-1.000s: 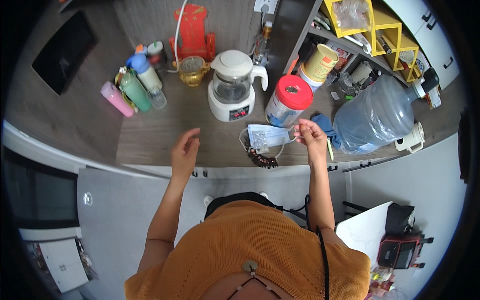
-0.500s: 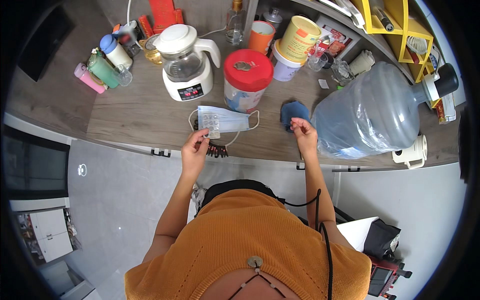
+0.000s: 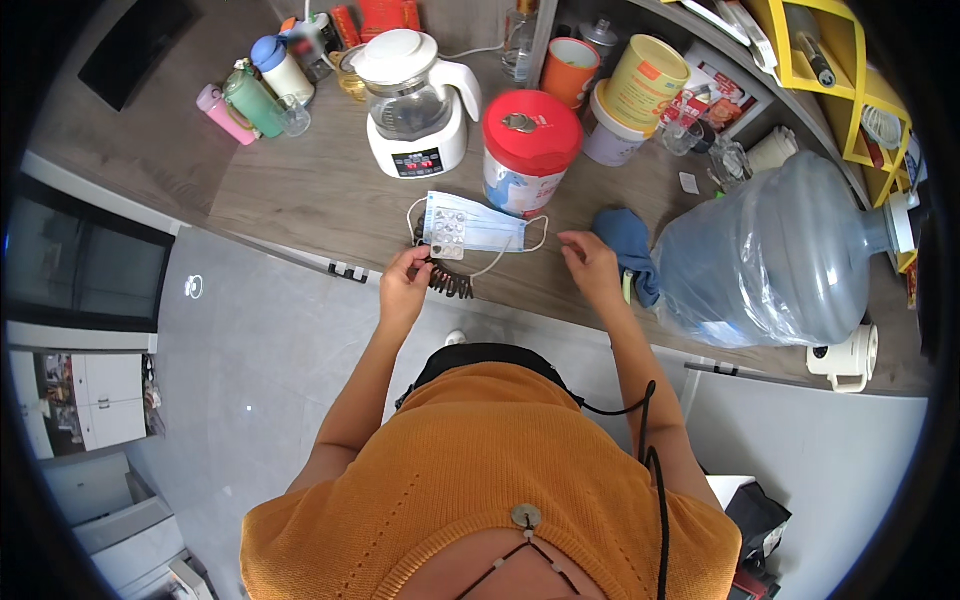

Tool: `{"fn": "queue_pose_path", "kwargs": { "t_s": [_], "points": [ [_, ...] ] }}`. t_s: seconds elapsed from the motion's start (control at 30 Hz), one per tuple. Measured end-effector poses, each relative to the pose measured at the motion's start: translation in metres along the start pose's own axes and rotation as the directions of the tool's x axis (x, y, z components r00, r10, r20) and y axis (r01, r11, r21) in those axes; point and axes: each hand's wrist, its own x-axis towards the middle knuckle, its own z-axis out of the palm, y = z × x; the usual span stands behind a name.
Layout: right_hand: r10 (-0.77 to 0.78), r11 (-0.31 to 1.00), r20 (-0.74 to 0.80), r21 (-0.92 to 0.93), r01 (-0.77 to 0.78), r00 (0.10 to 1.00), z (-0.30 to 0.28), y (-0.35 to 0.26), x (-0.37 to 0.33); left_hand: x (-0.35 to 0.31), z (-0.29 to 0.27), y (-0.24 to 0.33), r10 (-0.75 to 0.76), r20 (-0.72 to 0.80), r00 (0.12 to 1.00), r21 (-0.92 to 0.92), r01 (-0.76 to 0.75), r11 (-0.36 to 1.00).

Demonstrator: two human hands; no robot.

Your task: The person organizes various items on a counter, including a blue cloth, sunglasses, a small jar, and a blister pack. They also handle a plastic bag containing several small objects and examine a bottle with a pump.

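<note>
My left hand (image 3: 404, 284) pinches the lower edge of a clear blister pack (image 3: 448, 232) with rows of round cells. The pack lies over the left part of a light blue face mask (image 3: 488, 228), whose ear loops spread to both sides. Just below the pack, close to my left fingertips, is a dark toothed hair clip (image 3: 452, 284), partly hidden. My right hand (image 3: 592, 268) hovers near the counter's front, thumb and index finger apart with nothing seen between them. A crumpled dark blue cloth (image 3: 626, 246) lies right beside it, and a pale stick-like thing shows under the cloth.
Behind the mask stand a red-lidded tub (image 3: 532, 150) and a white electric kettle (image 3: 415, 110). A large plastic-wrapped water bottle (image 3: 770, 255) lies at the right. Drinking bottles (image 3: 252, 100) stand at the back left. The wooden counter (image 3: 330, 215) ends close to my forearms.
The view has shifted, so the counter things sit farther right. My right hand has moved left, away from the blue cloth, and its fingers have parted. My left hand stays at the blister pack.
</note>
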Motion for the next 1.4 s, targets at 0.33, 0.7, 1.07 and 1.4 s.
{"fn": "queue_pose_path", "kwargs": {
  "t_s": [0.33, 0.7, 1.07, 1.4],
  "points": [
    [-0.168, 0.824, 0.235, -0.5, 0.267, 0.957, 0.049, -0.036, 0.027, 0.008, -0.027, -0.002, 0.42, 0.249, 0.873, 0.424, -0.488, 0.763],
    [-0.348, 0.804, 0.344, -0.369, 0.466, 0.872, 0.106, -0.061, 0.046, 0.025, -0.03, -0.018, 0.379, 0.51, 0.772, 0.384, -0.599, 0.703],
    [-0.011, 0.858, 0.197, -0.502, 0.111, 0.98, 0.126, -0.057, 0.057, 0.047, -0.036, -0.038, 0.489, 0.483, 0.726, 0.293, -0.66, 0.691],
    [-0.096, 0.871, 0.024, -0.481, 0.096, 0.995, 0.06, -0.062, 0.043, 0.061, -0.024, -0.039, 0.351, 0.484, 0.801, 0.492, -0.581, 0.648]
  ]
}}
